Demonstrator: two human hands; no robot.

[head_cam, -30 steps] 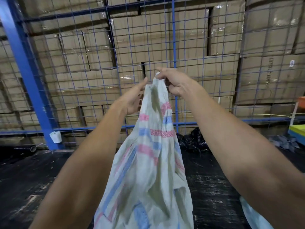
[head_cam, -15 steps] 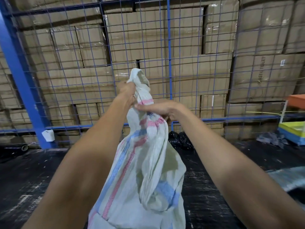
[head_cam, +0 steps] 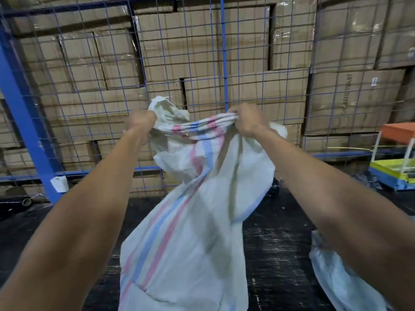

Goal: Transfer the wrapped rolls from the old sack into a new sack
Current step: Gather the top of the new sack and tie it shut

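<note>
Sack [head_cam: 179, 243] bottom cut off by lower edge; contents hidden, no rolls visible. Second sack [head_cam: 341, 286] at lower right partly behind right arm, cut off below. Fingers of both hands buried in bunched cloth. Box [head_cam: 350, 95] print mostly unreadable.

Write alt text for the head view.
Two bare hands, left and right, grip the bunched top of a white sack with pink and blue stripes and stretch it between them at arm's length. Behind stands a blue wire fence in front of stacked cardboard boxes; another white sack lies at lower right.
</note>
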